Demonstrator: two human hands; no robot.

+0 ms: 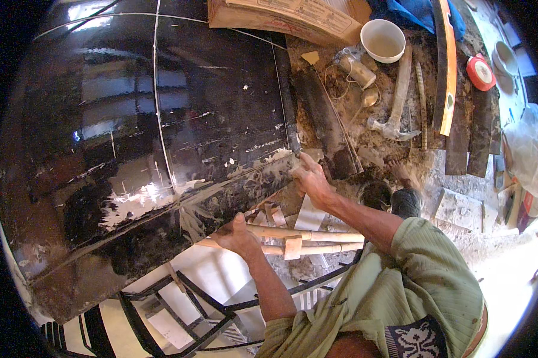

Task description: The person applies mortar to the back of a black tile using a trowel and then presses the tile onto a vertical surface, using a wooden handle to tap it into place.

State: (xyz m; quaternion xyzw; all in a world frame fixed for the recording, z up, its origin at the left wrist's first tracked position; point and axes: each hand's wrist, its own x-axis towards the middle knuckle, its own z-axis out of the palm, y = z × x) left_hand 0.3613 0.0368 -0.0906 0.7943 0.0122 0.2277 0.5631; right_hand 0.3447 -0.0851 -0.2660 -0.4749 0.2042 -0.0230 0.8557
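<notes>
A long black tile strip, smeared with grey paste, runs along the front edge of a glossy black tiled slab. My left hand grips the strip's lower edge near its middle, thumb up on the face; its other fingers are partly hidden. Farther right, my right hand is closed around the strip's right end, by the slab's corner. Pale paste lies smeared on the slab beside the joint. White lines of grout or string cross the slab.
Right of the slab lie a hammer, a white bowl, a tin can, an orange level and a red tape measure. A cardboard box stands behind. Bamboo poles and a black railing are below.
</notes>
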